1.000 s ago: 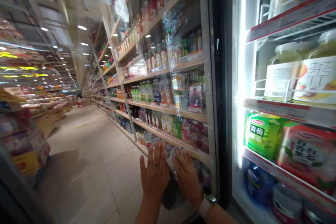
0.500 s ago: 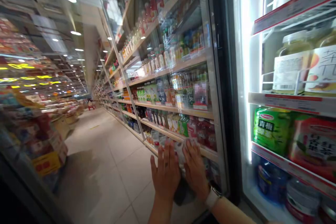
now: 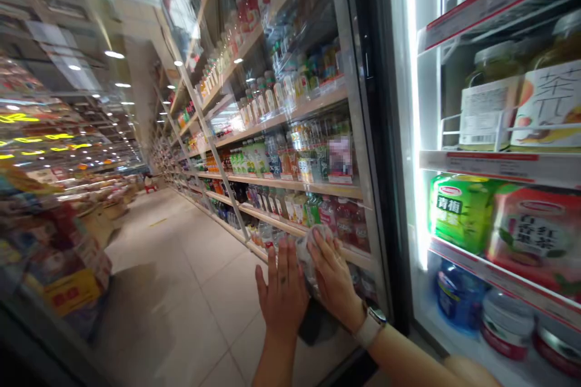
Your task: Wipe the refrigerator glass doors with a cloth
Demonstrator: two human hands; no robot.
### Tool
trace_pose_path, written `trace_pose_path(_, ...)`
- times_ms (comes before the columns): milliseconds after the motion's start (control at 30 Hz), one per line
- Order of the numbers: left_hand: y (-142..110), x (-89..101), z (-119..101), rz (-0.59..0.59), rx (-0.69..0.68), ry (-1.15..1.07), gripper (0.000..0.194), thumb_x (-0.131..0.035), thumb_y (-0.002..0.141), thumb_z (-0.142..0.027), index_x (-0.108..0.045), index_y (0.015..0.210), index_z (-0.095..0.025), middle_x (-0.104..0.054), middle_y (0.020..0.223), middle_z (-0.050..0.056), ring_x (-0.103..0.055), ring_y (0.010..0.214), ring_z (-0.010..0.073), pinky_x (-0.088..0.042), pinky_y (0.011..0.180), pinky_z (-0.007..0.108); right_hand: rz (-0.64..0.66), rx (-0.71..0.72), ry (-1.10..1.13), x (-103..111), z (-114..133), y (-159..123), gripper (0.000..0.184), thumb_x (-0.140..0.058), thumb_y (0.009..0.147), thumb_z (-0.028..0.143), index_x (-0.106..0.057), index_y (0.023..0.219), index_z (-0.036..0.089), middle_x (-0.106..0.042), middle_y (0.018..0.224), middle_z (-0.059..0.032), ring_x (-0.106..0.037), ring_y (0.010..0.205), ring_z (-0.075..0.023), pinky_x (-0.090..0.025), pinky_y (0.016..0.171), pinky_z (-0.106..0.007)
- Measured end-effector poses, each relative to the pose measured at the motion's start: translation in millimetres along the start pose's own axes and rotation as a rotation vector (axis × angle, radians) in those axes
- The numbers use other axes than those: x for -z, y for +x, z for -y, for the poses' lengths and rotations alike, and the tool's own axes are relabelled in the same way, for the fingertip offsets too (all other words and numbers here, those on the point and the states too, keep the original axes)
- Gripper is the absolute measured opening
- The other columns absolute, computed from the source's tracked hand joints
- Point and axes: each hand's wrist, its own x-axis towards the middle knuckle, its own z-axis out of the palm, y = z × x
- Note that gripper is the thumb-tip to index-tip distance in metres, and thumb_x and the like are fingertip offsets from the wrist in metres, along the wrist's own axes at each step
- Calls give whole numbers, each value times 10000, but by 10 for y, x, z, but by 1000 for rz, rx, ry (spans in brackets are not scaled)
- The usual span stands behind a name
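A glass cooler door (image 3: pixel 290 133) stands swung open in front of me, with drinks showing through or reflected in it. My left hand (image 3: pixel 284 290) lies flat against the glass, fingers stretched upward and slightly apart. Just right of it, my right hand (image 3: pixel 336 275) presses a crumpled whitish cloth (image 3: pixel 305 254) to the pane. The cloth bulges out beside and above the right fingers; its part under the palm is hidden. A watch with a pale strap (image 3: pixel 370 326) is on my right wrist.
The dark door frame (image 3: pixel 379 151) runs down the right of the glass. Beyond it, lit cooler shelves hold bottles (image 3: pixel 488 103), a green drink multipack (image 3: pixel 460 211) and a red multipack (image 3: pixel 535 236). Tiled aisle floor (image 3: pixel 181 308) and blurred goods lie to the left.
The view has shifted a little, so shelves and door frame sit further left. My right hand has slid slightly up the glass with the cloth, and more cloth shows between the hands.
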Motion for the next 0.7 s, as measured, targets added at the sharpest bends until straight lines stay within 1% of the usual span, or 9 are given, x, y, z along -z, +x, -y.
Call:
trace_pose_path(100,-5,8,2,6,-20,21,619,-495,934,-193,-282,1514,-164,-441,1484,101,-192,1491,168,-87,1252,411,-32,-74,51,49,41,273,693,-339,930,42,-162,1573,230,-292,1604,-92,-216,1495,-243,-295,1192,-538)
trace_pose_path(167,-4,17,7,14,-19,25,620,-497,934,-197,-283,1515,-158,-441,1485,110,-179,1494,167,-80,1252,412,-67,-101,50,32,62,325,687,-336,937,55,-158,1574,241,-278,1610,-86,-182,1502,-257,-295,1186,-560)
trace_pose_path(233,-6,22,12,22,-20,16,617,-500,937,-218,-289,1513,-156,-444,1485,112,-167,1497,166,-67,1252,408,-92,-104,39,-13,76,279,676,-341,942,66,-170,1572,242,-277,1610,-82,-172,1504,-265,-308,1178,-568)
trace_pose_path(300,-13,19,17,20,-14,-9,618,-505,937,-225,-292,1513,-155,-448,1483,117,-169,1497,167,-59,1252,404,-94,-96,23,-66,77,151,667,-349,943,75,-185,1570,233,-274,1611,-83,-195,1499,-266,-320,1177,-561)
trace_pose_path(400,-26,5,19,18,-5,-38,625,-509,929,-186,-291,1514,-169,-445,1486,118,-187,1493,171,-54,1251,402,-85,-42,-12,-129,37,-163,668,-364,926,59,-224,1560,219,-290,1605,-80,-259,1482,-253,-358,1170,-525)
trace_pose_path(467,-27,-5,16,14,-13,-42,632,-512,925,-174,-288,1515,-171,-455,1479,114,-182,1494,169,-48,1252,401,-86,21,-49,-153,-19,-417,675,-371,906,25,-277,1542,230,-337,1586,-64,-294,1469,-232,-401,1151,-489)
trace_pose_path(567,-21,-14,6,-5,8,-44,618,-507,935,-203,-293,1513,-161,-481,1459,111,-181,1494,160,-56,1253,400,-74,116,-100,-170,-111,-734,647,-378,883,-14,-420,1471,253,-445,1525,-35,-337,1450,-199,-450,1122,-428)
trace_pose_path(633,-18,-17,5,-5,15,-45,616,-508,936,-212,-296,1512,-164,-478,1462,109,-189,1492,160,-59,1253,397,-56,132,-105,-175,-141,-822,612,-385,879,-18,-496,1416,255,-507,1478,-30,-369,1434,-189,-455,1118,-413)
trace_pose_path(700,-19,-18,9,6,9,-47,625,-507,932,-204,-286,1517,-179,-458,1476,100,-190,1490,161,-53,1253,392,-48,108,-83,-173,-127,-779,602,-391,879,-13,-510,1405,253,-535,1454,-34,-381,1427,-188,-441,1129,-415)
